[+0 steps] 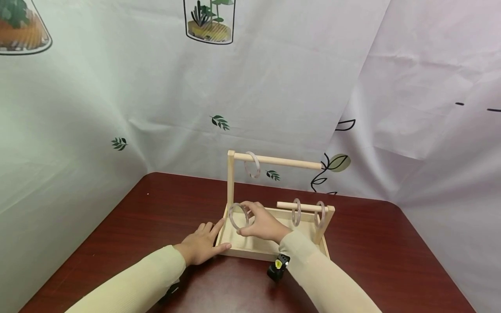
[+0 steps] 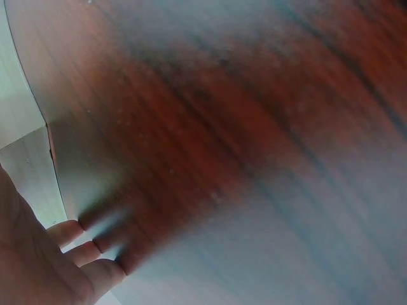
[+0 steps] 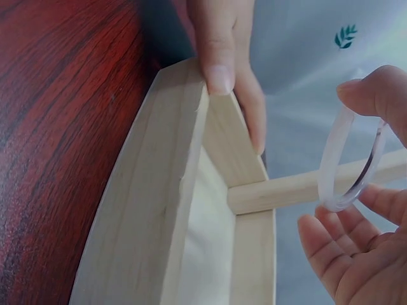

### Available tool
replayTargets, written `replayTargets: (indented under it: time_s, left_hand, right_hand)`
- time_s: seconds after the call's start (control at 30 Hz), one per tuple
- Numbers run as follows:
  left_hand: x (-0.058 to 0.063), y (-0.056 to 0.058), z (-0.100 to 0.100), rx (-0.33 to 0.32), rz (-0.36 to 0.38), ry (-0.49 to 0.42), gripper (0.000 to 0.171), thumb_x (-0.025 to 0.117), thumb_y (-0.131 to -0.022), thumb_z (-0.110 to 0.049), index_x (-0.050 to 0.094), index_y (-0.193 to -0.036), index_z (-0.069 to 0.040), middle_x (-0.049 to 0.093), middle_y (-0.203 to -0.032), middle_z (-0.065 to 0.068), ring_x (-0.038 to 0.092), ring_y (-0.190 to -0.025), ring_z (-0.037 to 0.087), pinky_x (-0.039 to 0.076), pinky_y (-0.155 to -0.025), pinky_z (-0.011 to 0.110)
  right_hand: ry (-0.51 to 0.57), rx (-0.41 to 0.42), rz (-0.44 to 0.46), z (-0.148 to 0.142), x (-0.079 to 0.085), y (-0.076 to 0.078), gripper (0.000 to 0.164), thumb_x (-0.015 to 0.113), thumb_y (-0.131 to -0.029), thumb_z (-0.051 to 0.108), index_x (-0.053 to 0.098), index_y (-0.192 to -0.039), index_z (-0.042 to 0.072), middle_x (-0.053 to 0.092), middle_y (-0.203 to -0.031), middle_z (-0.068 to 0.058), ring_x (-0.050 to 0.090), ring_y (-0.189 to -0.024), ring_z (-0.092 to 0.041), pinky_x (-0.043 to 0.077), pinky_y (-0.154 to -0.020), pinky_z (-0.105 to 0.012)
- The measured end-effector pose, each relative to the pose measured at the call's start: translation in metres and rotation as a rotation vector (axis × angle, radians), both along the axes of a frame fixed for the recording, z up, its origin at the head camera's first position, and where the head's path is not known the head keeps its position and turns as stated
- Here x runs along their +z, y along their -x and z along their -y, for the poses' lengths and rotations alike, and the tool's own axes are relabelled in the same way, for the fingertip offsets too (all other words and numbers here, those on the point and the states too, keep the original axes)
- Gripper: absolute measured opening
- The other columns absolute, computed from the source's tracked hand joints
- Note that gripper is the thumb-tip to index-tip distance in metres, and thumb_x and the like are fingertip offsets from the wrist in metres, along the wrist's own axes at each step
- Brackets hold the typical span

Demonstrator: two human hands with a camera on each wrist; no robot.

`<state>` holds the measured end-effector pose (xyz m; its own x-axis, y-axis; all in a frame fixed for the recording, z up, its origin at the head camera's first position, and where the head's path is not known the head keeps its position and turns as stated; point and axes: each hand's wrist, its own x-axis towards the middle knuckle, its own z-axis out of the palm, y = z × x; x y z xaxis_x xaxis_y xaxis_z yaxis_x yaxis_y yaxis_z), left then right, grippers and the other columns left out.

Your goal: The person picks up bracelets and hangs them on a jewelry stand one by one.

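Note:
A pale wooden rack has a shallow tray base (image 1: 250, 254) with two posts. My right hand (image 1: 264, 222) pinches a translucent bangle (image 1: 230, 216) between thumb and fingertips, holding it over the tray's left side. The right wrist view shows that bangle (image 3: 328, 166) upright in front of a wooden post (image 3: 292, 188). Near the tray's front left corner rests my left hand (image 1: 201, 243), thumb on the front rim and index finger along the left side. One bangle (image 1: 257, 164) hangs on the upper rod (image 1: 289, 162); two hang on the lower rod (image 1: 309, 207).
The rack stands on a dark red wooden table (image 1: 375, 243). The upper rod's right end and the lower rod's left end are free. Behind the table hangs a white cloth (image 1: 274, 87) with plant prints. A black device (image 1: 277, 268) sits beneath my right wrist.

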<state>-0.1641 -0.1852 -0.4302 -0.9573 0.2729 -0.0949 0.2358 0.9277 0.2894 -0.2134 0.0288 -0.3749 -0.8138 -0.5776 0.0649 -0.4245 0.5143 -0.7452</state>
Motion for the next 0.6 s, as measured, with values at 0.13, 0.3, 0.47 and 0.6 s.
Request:
replayTargets:
  time_s: [0.13, 0.3, 0.47, 0.6]
  left_hand:
    - [0.000, 0.000, 0.000, -0.004, -0.005, -0.002, 0.083, 0.047, -0.091, -0.065, 0.028, -0.153, -0.014, 0.048, -0.125, 0.015, 0.045, -0.115, 0.030, 0.050, -0.073, 0.047]
    - [0.001, 0.000, -0.001, -0.004, -0.002, -0.001, 0.083, 0.048, -0.091, -0.065, 0.028, -0.153, -0.014, 0.048, -0.126, 0.016, 0.044, -0.117, 0.031, 0.050, -0.076, 0.047]
    - [0.002, -0.001, -0.001, 0.000, 0.005, -0.005, 0.083, 0.048, -0.091, -0.065, 0.027, -0.153, -0.014, 0.048, -0.125, 0.015, 0.045, -0.116, 0.031, 0.050, -0.075, 0.047]
    - [0.003, -0.002, 0.000, 0.004, 0.014, -0.018, 0.084, 0.048, -0.090, -0.066, 0.027, -0.153, -0.014, 0.048, -0.125, 0.015, 0.045, -0.117, 0.031, 0.050, -0.076, 0.047]
  right_hand:
    - [0.035, -0.005, 0.008, -0.002, 0.004, -0.003, 0.075, 0.080, -0.072, 0.019, 0.047, -0.138, 0.006, 0.050, -0.121, -0.018, 0.053, -0.109, -0.023, 0.050, -0.077, -0.031]
    - [0.093, -0.005, 0.049, -0.004, 0.010, -0.008, 0.075, 0.078, -0.074, 0.017, 0.045, -0.140, 0.006, 0.048, -0.124, -0.015, 0.051, -0.111, -0.022, 0.050, -0.079, -0.029]
    - [0.134, -0.007, 0.065, -0.006, 0.015, -0.011, 0.073, 0.077, -0.076, 0.016, 0.043, -0.140, 0.005, 0.047, -0.127, -0.014, 0.050, -0.112, -0.022, 0.049, -0.080, -0.028]
    - [0.170, -0.008, 0.074, -0.009, 0.019, -0.012, 0.073, 0.077, -0.077, 0.015, 0.043, -0.141, 0.005, 0.046, -0.130, -0.015, 0.051, -0.113, -0.024, 0.050, -0.080, -0.028]
